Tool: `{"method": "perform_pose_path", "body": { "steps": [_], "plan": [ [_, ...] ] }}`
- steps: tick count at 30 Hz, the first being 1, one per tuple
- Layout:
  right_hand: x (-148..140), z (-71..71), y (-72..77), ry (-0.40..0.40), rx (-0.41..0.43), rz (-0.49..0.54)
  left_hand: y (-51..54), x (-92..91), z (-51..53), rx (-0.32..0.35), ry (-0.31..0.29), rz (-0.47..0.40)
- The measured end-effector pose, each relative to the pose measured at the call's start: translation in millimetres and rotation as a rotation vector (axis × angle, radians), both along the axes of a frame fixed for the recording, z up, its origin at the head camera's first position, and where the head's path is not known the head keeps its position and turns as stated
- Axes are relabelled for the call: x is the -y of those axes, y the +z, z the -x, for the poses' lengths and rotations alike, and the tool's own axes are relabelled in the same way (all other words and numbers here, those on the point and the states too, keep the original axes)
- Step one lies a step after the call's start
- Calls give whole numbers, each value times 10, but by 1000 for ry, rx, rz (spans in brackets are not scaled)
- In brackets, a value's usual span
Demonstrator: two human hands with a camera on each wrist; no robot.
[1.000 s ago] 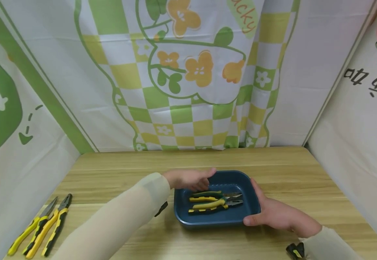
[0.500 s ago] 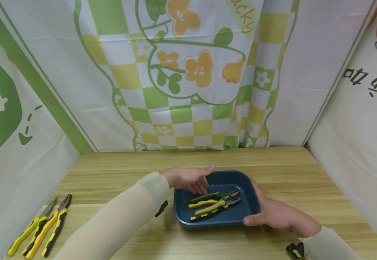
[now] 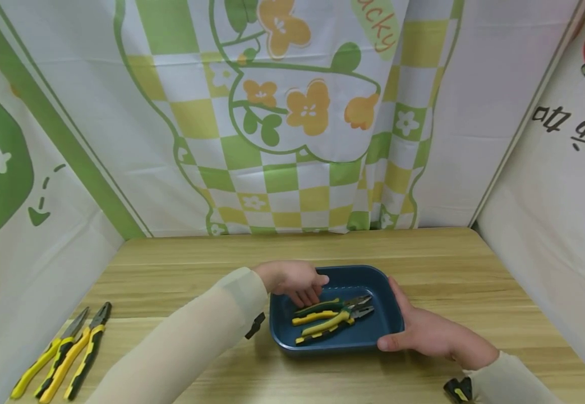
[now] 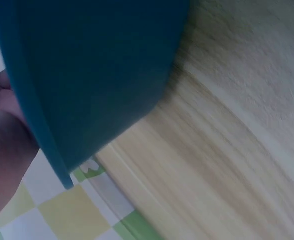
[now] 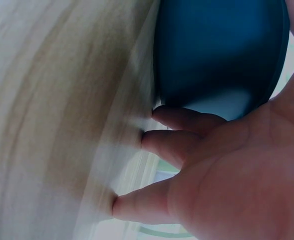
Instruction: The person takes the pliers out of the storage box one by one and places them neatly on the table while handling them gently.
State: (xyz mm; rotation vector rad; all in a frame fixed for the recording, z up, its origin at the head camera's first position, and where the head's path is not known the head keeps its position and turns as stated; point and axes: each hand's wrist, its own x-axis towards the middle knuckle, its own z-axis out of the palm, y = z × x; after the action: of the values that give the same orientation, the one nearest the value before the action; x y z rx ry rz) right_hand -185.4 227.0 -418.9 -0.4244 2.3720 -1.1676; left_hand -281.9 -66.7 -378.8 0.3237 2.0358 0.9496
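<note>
Printed cloth in green, yellow and white makes the backdrop (image 3: 292, 185), hung behind a wood-grain table (image 3: 171, 252). A person reaches in over that table in a pale left sleeve (image 3: 186, 336) and a matching right sleeve (image 3: 511, 381).

A dark blue dish (image 3: 353, 278) stands upright on the table between the hands. The right hand (image 3: 420, 328) has hold of its right end, thumb at the near corner and a finger along the far one; the right wrist view shows three more fingers spread apart, touching the tabletop beside it. The left hand (image 3: 297, 282) hangs over the dish's left end, loosely open, thumb out and fingers dipping inside. It grips nothing that shows; whether a fingertip touches a handle cannot be told.

Two tools lie side by side in the dish, jaws towards its right end: the farther pliers (image 3: 355, 302), with green and yellow handles just by those fingertips, and the nearer pliers (image 3: 342, 317). Well apart, on the table's left, lie the long-nosed pliers (image 3: 68, 335) and, just beside them, the yellow-and-black pliers (image 3: 97, 326).

The step in hand looks like placing or straightening tools in the dish while the right hand steadies it. From here, a next move would seem to call for drawing the left fingers clear of the handles without nudging them askew.
</note>
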Motion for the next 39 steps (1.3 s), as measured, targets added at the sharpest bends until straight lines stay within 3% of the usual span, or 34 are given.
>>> {"method": "perform_pose_path", "body": {
  "steps": [5, 13, 31, 39],
  "plan": [
    [5, -3, 8, 6, -9, 3, 13, -15, -13, 28, 25, 9],
    [-4, 6, 4, -2, -14, -16, 13, -28, -12, 36, -19, 17],
    [-6, 9, -8, -6, 2, -17, -36, -10, 19, 77, 7, -5],
    [-5, 10, -10, -1, 7, -9, -123, -22, -29, 54, 9, -6]
  ]
}}
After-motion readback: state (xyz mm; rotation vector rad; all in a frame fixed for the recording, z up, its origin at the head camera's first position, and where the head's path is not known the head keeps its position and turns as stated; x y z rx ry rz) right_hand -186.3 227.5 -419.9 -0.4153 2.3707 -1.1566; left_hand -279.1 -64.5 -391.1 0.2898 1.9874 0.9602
